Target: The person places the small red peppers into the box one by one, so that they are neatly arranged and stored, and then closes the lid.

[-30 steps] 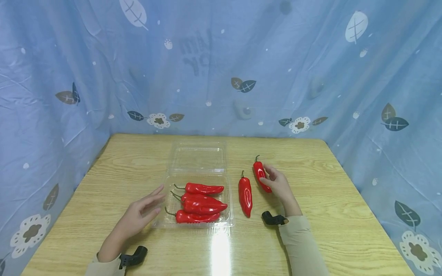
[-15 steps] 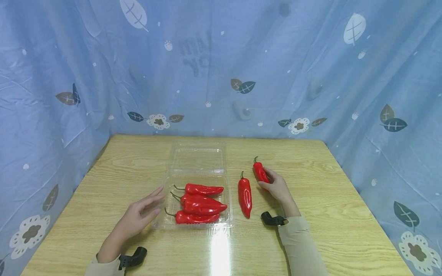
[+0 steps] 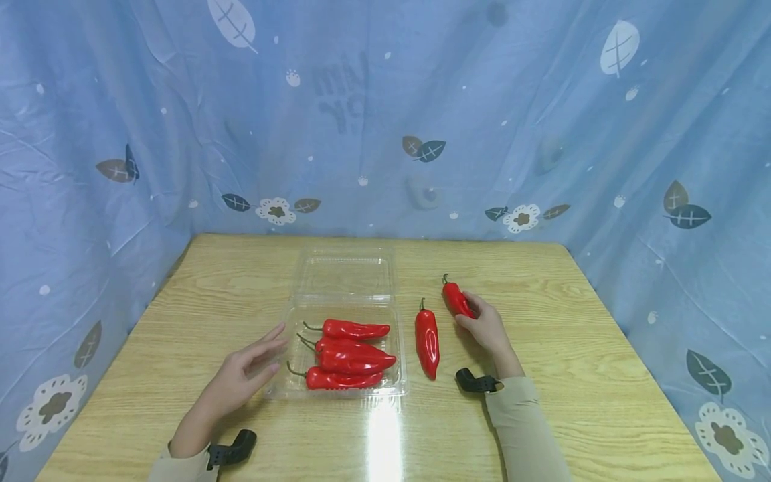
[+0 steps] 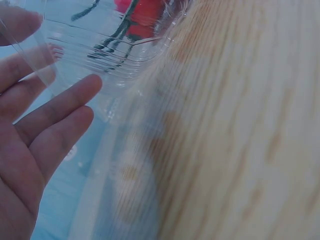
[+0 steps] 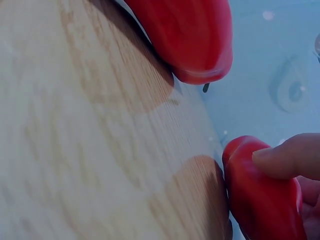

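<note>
left hand (image 3: 242,375) — straight-fingered | right hand (image 3: 486,328) — grips red pepper (image 3: 455,299) | curtain lettering (image 3: 342,107) illegible

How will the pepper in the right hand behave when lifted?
The pepper may slip, since its skin looks glossy. It probably holds its shape: its sides look smooth and plump. Its rounded body could roll if the right hand lets go.

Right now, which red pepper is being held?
The rightmost pepper, outside the clear container: the right hand grips it; no hand holds the other peppers.
</note>
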Tool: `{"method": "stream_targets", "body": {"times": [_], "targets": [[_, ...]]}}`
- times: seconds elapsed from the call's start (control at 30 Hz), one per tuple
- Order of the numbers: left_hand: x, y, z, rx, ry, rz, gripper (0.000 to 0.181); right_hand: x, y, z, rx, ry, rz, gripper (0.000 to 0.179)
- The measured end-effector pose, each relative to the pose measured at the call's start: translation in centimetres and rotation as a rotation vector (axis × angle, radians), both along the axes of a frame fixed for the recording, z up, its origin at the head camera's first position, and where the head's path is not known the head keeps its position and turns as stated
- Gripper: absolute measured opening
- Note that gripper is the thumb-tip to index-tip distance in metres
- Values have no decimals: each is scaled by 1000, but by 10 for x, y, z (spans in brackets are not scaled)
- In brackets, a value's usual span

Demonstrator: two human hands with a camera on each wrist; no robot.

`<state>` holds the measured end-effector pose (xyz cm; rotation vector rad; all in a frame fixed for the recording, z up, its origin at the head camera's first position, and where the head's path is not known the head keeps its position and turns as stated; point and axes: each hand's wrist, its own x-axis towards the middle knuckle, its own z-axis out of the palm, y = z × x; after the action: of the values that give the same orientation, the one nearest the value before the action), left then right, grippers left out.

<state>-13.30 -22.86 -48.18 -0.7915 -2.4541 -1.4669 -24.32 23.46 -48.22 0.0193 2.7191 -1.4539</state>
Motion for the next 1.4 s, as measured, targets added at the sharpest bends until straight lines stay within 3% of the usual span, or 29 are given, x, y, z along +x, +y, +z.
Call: {"method": "stream_targets", "body": {"times": [0.73, 0.93, 1.4], "targets": [[0, 0, 0, -10, 4, 0, 37, 4, -3, 17, -139, 42, -10, 55], [0, 0, 1, -12, -9, 8, 37, 7, -9, 28, -191, 108, 40, 53], [0, 0, 2, -6, -8, 8, 36, 20, -30, 52, -286, 132, 133, 53]]}}
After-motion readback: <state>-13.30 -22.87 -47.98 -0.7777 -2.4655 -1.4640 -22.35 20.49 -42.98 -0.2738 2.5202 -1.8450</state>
